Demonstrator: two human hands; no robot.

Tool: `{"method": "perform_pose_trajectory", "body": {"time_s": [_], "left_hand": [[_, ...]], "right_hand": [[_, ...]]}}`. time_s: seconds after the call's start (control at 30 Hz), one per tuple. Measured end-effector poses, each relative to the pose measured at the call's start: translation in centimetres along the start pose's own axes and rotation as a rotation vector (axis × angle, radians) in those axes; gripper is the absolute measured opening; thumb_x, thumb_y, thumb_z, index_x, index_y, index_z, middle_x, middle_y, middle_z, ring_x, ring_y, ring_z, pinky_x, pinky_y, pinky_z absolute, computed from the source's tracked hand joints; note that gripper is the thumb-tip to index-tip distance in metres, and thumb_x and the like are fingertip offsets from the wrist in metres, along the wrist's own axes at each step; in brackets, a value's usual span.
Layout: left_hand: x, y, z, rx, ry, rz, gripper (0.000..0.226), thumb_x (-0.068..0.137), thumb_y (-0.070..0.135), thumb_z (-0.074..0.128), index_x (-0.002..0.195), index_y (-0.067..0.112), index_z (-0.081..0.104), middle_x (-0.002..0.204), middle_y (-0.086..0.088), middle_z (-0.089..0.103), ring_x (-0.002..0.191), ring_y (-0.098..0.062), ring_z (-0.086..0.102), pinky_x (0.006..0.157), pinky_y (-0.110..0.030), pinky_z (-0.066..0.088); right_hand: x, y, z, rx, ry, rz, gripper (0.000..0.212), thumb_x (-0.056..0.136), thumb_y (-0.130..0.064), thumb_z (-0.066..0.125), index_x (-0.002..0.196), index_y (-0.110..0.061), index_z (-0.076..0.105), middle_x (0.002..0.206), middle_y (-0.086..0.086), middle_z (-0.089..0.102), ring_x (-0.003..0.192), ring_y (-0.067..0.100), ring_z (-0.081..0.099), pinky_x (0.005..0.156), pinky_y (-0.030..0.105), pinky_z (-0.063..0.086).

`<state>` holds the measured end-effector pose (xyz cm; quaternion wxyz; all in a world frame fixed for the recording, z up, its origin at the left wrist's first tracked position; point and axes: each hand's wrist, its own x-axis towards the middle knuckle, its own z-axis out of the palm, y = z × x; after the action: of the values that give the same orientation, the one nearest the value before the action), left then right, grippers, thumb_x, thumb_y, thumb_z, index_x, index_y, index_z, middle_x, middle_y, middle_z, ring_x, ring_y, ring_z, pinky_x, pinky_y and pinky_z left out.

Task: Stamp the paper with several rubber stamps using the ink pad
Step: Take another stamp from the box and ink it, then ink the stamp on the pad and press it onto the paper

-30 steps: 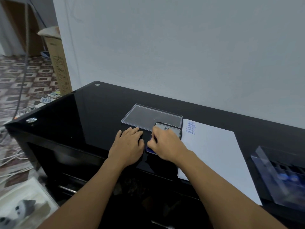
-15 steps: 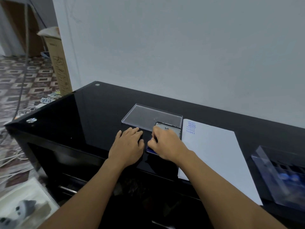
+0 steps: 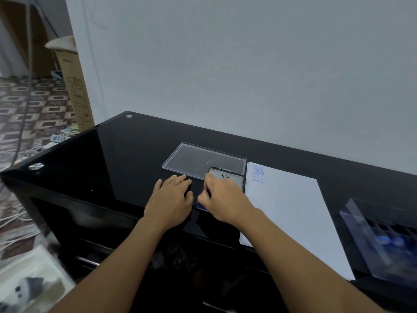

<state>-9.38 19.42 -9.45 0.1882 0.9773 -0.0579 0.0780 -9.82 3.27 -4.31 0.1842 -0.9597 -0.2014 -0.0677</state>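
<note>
Nearest me, my left hand lies flat on the table, fingers straight, just beside the ink pad. My right hand stays curled over it, pinching what I judge is a hidden stamp. Nothing has shifted in 1 second, so I am still inking. Beyond, the paper carries a column of blue imprints.

1 head-worn view looks forward and down, close over the black desk.
</note>
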Motion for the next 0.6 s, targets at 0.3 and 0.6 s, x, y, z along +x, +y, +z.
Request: {"method": "perform_pose_trajectory", "body": {"time_s": [0.3, 0.6], "left_hand": [[0.6, 0.2, -0.7, -0.029, -0.029, -0.016, 0.043, 0.1, 0.03, 0.045, 0.141, 0.02, 0.053, 0.154, 0.002, 0.044, 0.144, -0.019, 0.034, 0.12, -0.048, 0.022], [3.2, 3.5, -3.6, -0.275, 0.019, -0.04, 0.035, 0.1, 0.028, 0.048, 0.132, 0.017, 0.06, 0.138, 0.001, 0.056, 0.123, -0.018, 0.052, 0.102, -0.031, 0.041]], "right_hand": [[0.2, 0.0, -1.4, 0.081, -0.157, 0.021, 0.012, 0.097, -0.027, 0.046, 0.094, -0.015, 0.048, 0.085, 0.006, 0.059, 0.078, 0.025, 0.054, 0.069, 0.037, 0.045], [1.1, 3.1, -7.8, 0.158, 0.006, 0.116, 0.016, 0.089, -0.028, 0.056, 0.092, -0.012, 0.059, 0.087, 0.002, 0.065, 0.082, 0.021, 0.06, 0.067, 0.031, 0.047]]}}
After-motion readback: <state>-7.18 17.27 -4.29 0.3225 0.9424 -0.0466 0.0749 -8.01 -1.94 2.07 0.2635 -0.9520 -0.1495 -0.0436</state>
